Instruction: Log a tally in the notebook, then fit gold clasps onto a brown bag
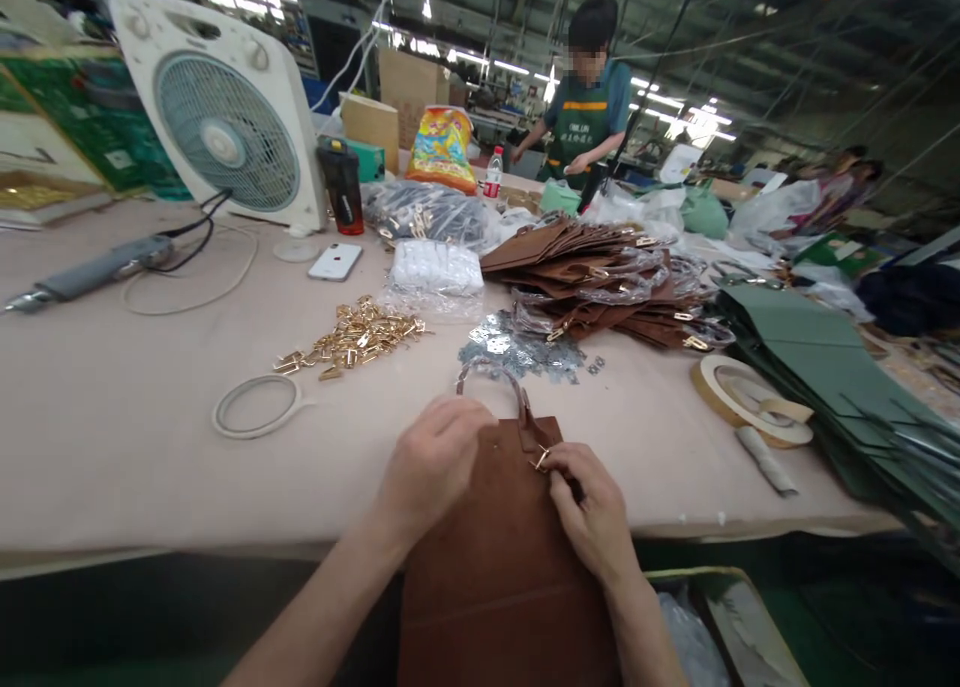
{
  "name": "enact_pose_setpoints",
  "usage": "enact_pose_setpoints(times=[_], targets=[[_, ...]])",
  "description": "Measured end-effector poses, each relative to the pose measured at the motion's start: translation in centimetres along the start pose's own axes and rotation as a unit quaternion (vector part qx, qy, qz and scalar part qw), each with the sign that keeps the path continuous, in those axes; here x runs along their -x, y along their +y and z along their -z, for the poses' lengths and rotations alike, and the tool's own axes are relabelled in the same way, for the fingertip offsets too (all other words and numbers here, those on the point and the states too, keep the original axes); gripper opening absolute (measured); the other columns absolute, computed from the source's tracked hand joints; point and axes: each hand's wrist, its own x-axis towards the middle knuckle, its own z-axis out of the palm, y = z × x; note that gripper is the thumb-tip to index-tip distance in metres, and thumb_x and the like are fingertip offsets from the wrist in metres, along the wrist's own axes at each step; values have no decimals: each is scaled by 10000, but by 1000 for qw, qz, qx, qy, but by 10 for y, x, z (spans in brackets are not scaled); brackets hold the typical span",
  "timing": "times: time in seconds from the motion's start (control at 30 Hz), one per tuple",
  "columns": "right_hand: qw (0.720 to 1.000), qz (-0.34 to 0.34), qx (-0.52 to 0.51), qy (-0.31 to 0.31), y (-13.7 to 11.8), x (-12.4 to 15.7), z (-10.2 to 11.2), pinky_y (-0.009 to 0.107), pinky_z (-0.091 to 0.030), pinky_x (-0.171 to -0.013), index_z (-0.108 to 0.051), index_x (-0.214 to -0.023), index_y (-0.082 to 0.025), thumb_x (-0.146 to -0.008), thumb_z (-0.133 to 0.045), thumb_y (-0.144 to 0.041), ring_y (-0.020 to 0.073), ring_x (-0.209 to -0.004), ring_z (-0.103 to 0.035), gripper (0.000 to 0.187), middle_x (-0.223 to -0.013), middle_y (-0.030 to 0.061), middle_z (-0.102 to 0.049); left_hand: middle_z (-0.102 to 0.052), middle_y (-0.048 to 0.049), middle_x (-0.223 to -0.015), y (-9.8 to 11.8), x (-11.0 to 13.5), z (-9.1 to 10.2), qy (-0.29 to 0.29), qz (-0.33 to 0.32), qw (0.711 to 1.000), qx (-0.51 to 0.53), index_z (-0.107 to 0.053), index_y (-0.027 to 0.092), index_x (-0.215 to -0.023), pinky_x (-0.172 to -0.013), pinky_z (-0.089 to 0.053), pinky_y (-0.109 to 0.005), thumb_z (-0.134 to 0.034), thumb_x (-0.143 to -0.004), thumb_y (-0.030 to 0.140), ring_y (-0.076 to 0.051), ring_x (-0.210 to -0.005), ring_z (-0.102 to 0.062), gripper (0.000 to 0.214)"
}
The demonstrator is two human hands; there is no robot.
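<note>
A brown leather bag panel [502, 547] hangs over the table's front edge. Its looped handle [491, 365] is wrapped in clear film and lies toward the back. My right hand [592, 502] pinches a gold buckle [539, 458] at the handle's right tab, by the panel's top. My left hand [435, 462] is closed over the panel's top left corner, its fingers curled together; what they hold, if anything, is hidden. Beyond the handle lie a pile of thin silver metal plates [510, 345] and a heap of gold buckles [364, 335].
A roll of tape [256, 407] lies left and larger tape rolls [739, 397] right. Brown leather pieces [600, 277] and green panels [817, 367] are stacked behind and right. A fan [225, 117], a phone [335, 262] and a grey corded tool [97, 272] are left. A co-worker [589, 107] stands across.
</note>
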Motion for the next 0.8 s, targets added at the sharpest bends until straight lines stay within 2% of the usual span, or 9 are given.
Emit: enact_pose_setpoints(times=[0.07,0.13,0.23,0.33,0.43,0.5,0.63,0.8], targets=[[1000,-12,4,-4,-1,-1,0,357,-497,-872,-657,-949,-245,-1036,-614,-265,235,-995,-635,99,-1038,53,-679,-746,-48,-1206,5,-5,-11,-123,-8,992,10,-670,216,-1209,-1006,-590,-345,-530,-1028,85,-201,-1141,-699,264],[999,-33,4,-7,-1,-1,-1,336,-492,-814,-645,-899,-243,-1028,-654,-319,223,-926,-631,150,-983,40,-675,-701,-62,-1365,7,-10,-23,-226,7,974,-5,-607,211,-1357,-1040,-588,-368,-637,-995,142,-230,-1223,-682,370],[996,-89,-4,-8,-1,0,-1,320,-495,-770,-655,-938,-243,-1010,-686,-371,207,-833,-625,150,-929,22,-685,-643,-57,-1480,7,-14,-35,-309,8,950,-49,-547,238,-1460,-1054,-589,-422,-768,-950,292,-279,-1284,-650,559],[988,-146,-44,2,-4,1,1,314,-529,-778,-673,-1085,-239,-989,-715,-426,204,-813,-660,213,-949,24,-718,-657,-17,-1465,6,-12,-43,-314,-13,946,-85,-518,290,-1497,-1005,-602,-420,-753,-980,364,-271,-1246,-660,573],[978,-171,-119,2,-9,4,0,311,-555,-832,-703,-1161,-231,-1007,-689,-464,212,-890,-704,279,-1033,53,-740,-704,2,-1394,3,-4,-48,-293,-45,950,-101,-540,306,-1472,-958,-596,-384,-698,-1021,382,-242,-1167,-683,483],[965,-195,-176,3,-10,5,-1,308,-563,-831,-724,-1148,-218,-1000,-696,-488,216,-893,-713,309,-1003,63,-745,-741,6,-1325,-1,1,-51,-279,-67,953,-100,-583,296,-1417,-936,-584,-366,-647,-1051,400,-224,-1106,-696,386],[936,-253,-245,18,-7,7,-2,289,-561,-719,-742,-1119,-184,-928,-781,-534,208,-782,-701,400,-846,57,-744,-775,-1,-1244,-7,6,-56,-248,-89,961,-86,-634,267,-1337,-890,-563,-341,-618,-1064,434,-202,-1040,-712,320],[924,-270,-272,9,-5,5,-1,271,-539,-641,-756,-1072,-167,-888,-813,-571,197,-732,-687,448,-807,63,-745,-803,-12,-1137,-6,6,-63,-218,-92,968,-84,-663,214,-1257,-814,-557,-340,-659,-1040,451,-206,-969,-730,321]])
